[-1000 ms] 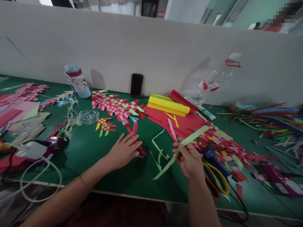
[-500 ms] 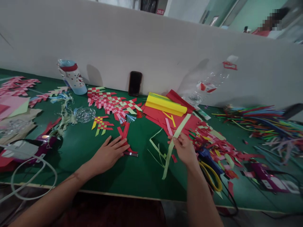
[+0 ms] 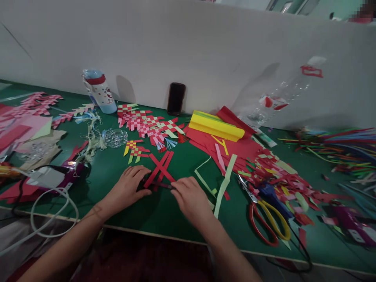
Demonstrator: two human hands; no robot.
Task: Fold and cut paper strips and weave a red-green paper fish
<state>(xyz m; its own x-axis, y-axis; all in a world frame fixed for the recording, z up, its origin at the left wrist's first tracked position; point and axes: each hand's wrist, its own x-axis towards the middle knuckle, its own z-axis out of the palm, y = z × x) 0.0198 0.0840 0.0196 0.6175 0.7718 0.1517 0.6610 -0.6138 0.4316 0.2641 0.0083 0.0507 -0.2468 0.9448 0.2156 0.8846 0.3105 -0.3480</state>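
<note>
Several red paper strips [image 3: 160,167] lie crossed in an X on the green table [image 3: 182,219], just in front of me. My left hand [image 3: 128,188] rests on their lower left ends with its fingers curled down. My right hand [image 3: 190,199] is closed at the lower right, its fingertips on a small dark clip [image 3: 160,184] that spans the strips' ends between both hands. A light green paper strip [image 3: 225,183] lies loose on the table just right of my right hand.
Red and yellow scissors [image 3: 266,221] lie to the right beside a heap of paper scraps [image 3: 279,180]. Folded yellow paper [image 3: 216,130], woven paper pieces [image 3: 147,125], a phone [image 3: 175,98] and two bottles [image 3: 98,91] stand further back. A purple glue gun [image 3: 63,176] and cable [image 3: 49,219] sit left.
My right hand has laid down the light green strip and moved left onto the clip at the red strips. The red strips now lie spread in an X.
</note>
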